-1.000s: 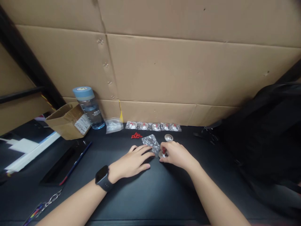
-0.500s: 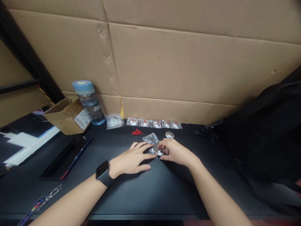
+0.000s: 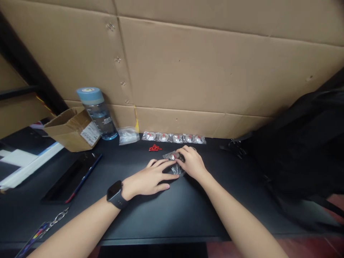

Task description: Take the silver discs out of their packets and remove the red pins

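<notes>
The two hands were at work close together in the middle of the dark table (image 3: 161, 218). The left hand (image 3: 147, 175) lay palm down with its fingers spread, holding nothing in its palm, its longer fingertips resting at a clear plastic bag (image 3: 176, 170). The right hand (image 3: 192, 163) had its thumb and fingers pinched in on the right edge of a shiny metal disc (image 3: 172, 157) with a bit of red on it. That disc sat over the far part of the bag, just beyond the left fingertips; from where I stood I couldn't tell whether it was inside the plastic or on top. Nor could I tell whether the two hands touched.

Just far and left of the bag lay a little heap of red cords (image 3: 155, 147). Beyond that, five wrapped discs (image 3: 176, 138) stretched in a row along the foot of the cardboard wall (image 3: 201, 71), each showing red through its wrapper. To their left lay some flat, clear packaging (image 3: 129, 136), then an upright bottle (image 3: 102, 123) with a blue lid, and beside it an open cardboard box (image 3: 67, 138) bearing a white label.

Nearer on the left was a black, flat device (image 3: 72, 177), with a metal chain (image 3: 60, 215) near its close end. A dark watch (image 3: 117, 195) circled the left wrist. A big black bag (image 3: 301, 157) filled the right side.
</notes>
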`<state>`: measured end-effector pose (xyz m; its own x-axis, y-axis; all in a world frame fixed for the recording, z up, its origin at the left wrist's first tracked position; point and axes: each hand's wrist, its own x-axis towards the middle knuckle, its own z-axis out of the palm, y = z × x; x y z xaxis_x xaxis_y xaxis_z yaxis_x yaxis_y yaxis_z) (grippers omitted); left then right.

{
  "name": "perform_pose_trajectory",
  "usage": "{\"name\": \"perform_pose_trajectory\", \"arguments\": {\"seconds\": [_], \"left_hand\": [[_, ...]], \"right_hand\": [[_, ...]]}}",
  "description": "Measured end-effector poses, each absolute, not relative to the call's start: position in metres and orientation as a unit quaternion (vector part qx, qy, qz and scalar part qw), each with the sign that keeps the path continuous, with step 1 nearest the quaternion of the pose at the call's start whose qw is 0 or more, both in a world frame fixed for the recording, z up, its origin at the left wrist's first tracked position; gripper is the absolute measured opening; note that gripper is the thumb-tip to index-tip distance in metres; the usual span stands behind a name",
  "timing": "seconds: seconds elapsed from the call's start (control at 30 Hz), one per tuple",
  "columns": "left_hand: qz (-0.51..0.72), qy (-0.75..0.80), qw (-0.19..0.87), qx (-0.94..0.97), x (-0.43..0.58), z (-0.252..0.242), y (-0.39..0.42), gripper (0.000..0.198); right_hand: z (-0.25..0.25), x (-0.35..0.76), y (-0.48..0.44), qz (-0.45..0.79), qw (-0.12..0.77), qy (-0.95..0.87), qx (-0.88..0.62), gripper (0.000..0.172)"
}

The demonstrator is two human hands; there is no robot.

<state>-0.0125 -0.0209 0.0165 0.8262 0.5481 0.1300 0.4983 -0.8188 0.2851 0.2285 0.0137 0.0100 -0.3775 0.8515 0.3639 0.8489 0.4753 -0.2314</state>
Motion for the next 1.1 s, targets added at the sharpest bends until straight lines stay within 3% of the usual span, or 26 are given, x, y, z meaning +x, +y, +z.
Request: {"name": "perform_pose_trajectory", "arguments": {"seconds": [0.2,0.27,0.33,0.53,0.73,0.9,1.03,1.1], "left_hand": [[0.133,0.297,0.143,0.935,-0.015,0.017,-0.014,0.028],[0.157,0.327,0.151,0.920,-0.014,0.017,-0.013,0.025],[0.171,0.352,0.150,0.908,-0.011,0.018,-0.014,0.030],[0.184,0.383,0.127,0.896,0.000,0.016,-0.017,0.049],[0.201,0.398,0.118,0.887,0.001,0.013,-0.015,0.076],[0.208,0.402,0.130,0.882,-0.002,0.013,-0.012,0.067],[0.225,0.398,0.136,0.879,-0.003,0.009,-0.008,0.072],[0.250,0.420,0.139,0.861,-0.002,0.006,-0.005,0.056]], "right_hand": [[0.025,0.241,0.014,0.162,0.211,-0.888,-0.375,0.038],[0.033,0.250,0.015,0.191,0.219,-0.889,-0.354,0.028],[0.038,0.258,0.017,0.183,0.218,-0.886,-0.366,0.020],[0.032,0.258,0.016,0.167,0.156,-0.896,-0.380,0.034],[0.028,0.242,0.009,0.109,0.156,-0.890,-0.414,0.012],[0.032,0.247,0.009,0.142,0.162,-0.879,-0.425,0.009],[0.033,0.250,0.011,0.192,0.185,-0.857,-0.441,0.009],[0.034,0.252,0.012,0.201,0.186,-0.858,-0.435,0.010]]}}
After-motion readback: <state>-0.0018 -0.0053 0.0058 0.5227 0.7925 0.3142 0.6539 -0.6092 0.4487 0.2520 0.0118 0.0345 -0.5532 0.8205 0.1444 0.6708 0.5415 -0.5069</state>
